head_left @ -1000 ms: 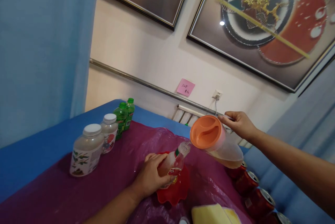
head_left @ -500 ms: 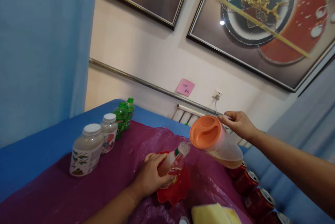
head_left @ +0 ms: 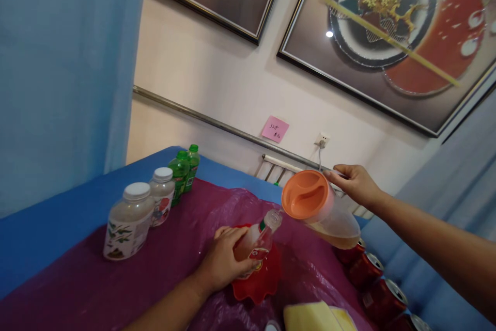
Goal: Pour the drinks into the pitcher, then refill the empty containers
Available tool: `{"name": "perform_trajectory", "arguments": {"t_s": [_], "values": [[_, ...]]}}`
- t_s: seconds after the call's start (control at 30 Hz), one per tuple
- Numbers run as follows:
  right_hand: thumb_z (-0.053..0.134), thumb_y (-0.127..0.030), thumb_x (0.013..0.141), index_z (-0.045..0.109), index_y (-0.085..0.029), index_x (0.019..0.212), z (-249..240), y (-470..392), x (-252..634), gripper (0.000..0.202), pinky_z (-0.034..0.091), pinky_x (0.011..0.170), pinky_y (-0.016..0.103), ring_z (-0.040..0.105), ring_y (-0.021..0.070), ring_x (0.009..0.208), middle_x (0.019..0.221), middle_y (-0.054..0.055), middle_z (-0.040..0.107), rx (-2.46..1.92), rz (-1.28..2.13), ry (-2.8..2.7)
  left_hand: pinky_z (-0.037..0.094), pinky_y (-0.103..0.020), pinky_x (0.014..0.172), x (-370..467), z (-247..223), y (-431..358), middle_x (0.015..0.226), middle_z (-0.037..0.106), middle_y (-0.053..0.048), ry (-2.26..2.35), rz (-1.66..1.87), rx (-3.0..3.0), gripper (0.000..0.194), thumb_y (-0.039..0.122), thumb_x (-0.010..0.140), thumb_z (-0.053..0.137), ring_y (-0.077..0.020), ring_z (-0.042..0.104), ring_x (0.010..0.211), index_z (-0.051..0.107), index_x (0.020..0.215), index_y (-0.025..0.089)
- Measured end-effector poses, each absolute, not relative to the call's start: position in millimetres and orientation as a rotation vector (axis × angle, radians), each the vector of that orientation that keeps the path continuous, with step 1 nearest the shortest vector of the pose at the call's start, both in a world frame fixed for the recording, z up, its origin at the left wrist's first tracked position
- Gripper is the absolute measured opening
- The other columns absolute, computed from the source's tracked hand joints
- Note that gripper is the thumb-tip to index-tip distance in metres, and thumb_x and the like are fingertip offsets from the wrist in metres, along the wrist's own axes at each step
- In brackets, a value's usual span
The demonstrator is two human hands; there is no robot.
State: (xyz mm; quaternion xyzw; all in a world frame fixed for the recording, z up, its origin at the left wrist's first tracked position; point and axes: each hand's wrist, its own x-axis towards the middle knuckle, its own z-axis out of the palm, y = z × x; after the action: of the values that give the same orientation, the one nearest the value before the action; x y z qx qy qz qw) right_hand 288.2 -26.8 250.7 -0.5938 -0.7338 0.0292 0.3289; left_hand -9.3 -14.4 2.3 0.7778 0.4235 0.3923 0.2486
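My left hand is wrapped round a clear glass bottle with a red and white label, tilted with its open mouth to the upper right. Beneath the bottle sits a red scalloped dish. My right hand grips the handle of a translucent pitcher with an orange lid. The pitcher is tipped to the left, pale brown liquid lying along its lower side. Its lid edge is right beside the bottle's mouth, where a thin trickle seems to show.
White-capped jars and green bottles stand at the left on purple plastic sheeting. Red cans line the right side. A folded yellow cloth lies at the front, beside a partly visible white cap.
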Motion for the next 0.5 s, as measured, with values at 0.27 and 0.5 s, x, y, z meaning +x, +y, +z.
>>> {"name": "perform_trajectory", "arguments": {"t_s": [0.27,0.5], "values": [[0.063,-0.072,0.077,0.03,-0.026,0.055,250.5,-27.5,291.8,0.061,0.018,0.048,0.026,0.022,0.0089,0.052,0.054,-0.007,0.023,-1.568,0.088,-1.913,0.034,-0.055,0.114,-9.3,1.0,-12.5,0.126,0.073,-0.01,1.148,1.054,2.115,0.073,0.052,0.064,0.088,-0.0369,0.061,0.121,0.067,0.127,0.021],[0.063,-0.071,0.077,0.03,-0.025,0.055,251.4,-29.4,292.0,0.06,0.018,0.048,0.026,0.023,0.0088,0.052,0.055,-0.007,0.022,-1.582,0.084,-1.908,0.032,-0.055,0.114,-9.1,2.3,-13.2,0.124,0.074,-0.009,1.14,1.047,2.105,0.07,0.05,0.066,0.087,-0.0352,0.062,0.118,0.067,0.126,0.021]]}}
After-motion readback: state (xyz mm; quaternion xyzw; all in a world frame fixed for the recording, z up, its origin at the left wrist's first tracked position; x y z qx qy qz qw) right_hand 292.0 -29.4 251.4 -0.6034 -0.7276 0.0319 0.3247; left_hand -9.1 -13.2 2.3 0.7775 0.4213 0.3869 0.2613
